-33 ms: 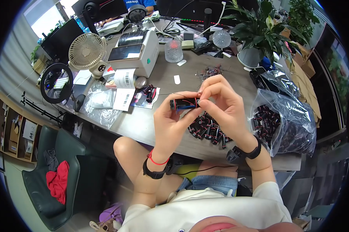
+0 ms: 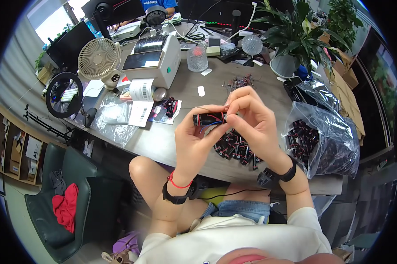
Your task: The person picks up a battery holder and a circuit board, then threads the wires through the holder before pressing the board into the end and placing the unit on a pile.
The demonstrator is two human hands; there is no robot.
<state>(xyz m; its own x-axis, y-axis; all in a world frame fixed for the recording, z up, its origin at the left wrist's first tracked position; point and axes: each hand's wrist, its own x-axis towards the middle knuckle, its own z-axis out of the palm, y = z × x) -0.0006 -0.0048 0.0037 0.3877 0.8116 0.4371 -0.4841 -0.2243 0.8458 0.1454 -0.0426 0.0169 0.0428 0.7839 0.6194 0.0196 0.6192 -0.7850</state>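
My left hand [image 2: 192,140] holds a small black cylindrical part [image 2: 207,119] level above the table, thumb below and fingers above. A red ring shows at the part's left end; a red wire runs along it and a thin blue wire [image 2: 209,126] hangs loose on the near side. My right hand [image 2: 254,122] is closed at the part's right end, thumb and forefinger pinched together; exactly what lies between those fingertips is hidden. Below the hands lies a pile of similar black parts [image 2: 238,147] with red wires, partly covered by the right hand.
A clear plastic bag [image 2: 324,147] full of such parts lies at the right. Behind the hands are wire scraps [image 2: 242,81]. A label printer [image 2: 165,66], a fan [image 2: 99,59], a glass cup [image 2: 197,59] and a potted plant [image 2: 286,64] stand farther back. A person sits across the desk.
The blue wire, before lying against the black part, now sticks out loose below it. My right hand has shifted very slightly; my left hand has hardly moved.
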